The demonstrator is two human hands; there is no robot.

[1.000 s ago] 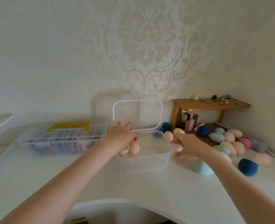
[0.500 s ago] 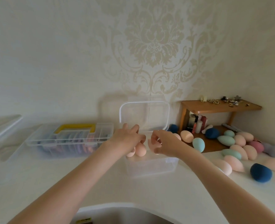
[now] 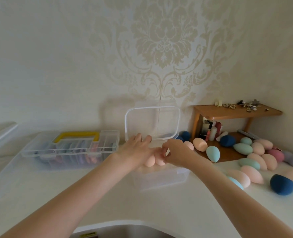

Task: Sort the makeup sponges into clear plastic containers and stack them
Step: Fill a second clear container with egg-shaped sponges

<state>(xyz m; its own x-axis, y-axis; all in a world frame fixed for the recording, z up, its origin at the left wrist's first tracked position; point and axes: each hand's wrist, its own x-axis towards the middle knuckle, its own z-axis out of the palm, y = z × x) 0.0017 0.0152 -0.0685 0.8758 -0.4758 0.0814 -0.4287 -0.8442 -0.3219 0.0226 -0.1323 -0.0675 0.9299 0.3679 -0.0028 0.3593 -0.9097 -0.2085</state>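
Damask wallpaper rose behind a white countertop (image 3: pixel 159 203), and the clear plastic container (image 3: pixel 161 179) stood open near the middle of it, its clear lid (image 3: pixel 151 122) propped upright against the wall just behind.

A second before, the right hand had been out to the right of the container, among the loose sponges; half a second before, it was already back over the rim. At this moment the right hand (image 3: pixel 176 154) was over the container, fingers curled in a pinch at a peach sponge (image 3: pixel 159 159). I could not tell whether the grip was still firm or just letting go. The left hand (image 3: pixel 136 152) lay over the container's left side with fingers extended, resting on another peach sponge (image 3: pixel 150 161) that touched the first. It seemed to be steadying the row.

That suggested one more peach sponge had reached the container, and the sorting was at an early stage. To the right of the container many makeup sponges lay unsorted: a light blue sponge (image 3: pixel 212 153), a dark blue sponge (image 3: pixel 281 184), and peach, green and pink ones around a small wooden shelf (image 3: pixel 235 112). To the left of the container sat a compartmented organiser box (image 3: pixel 70 148) with a yellow handle. Stacking had not begun.
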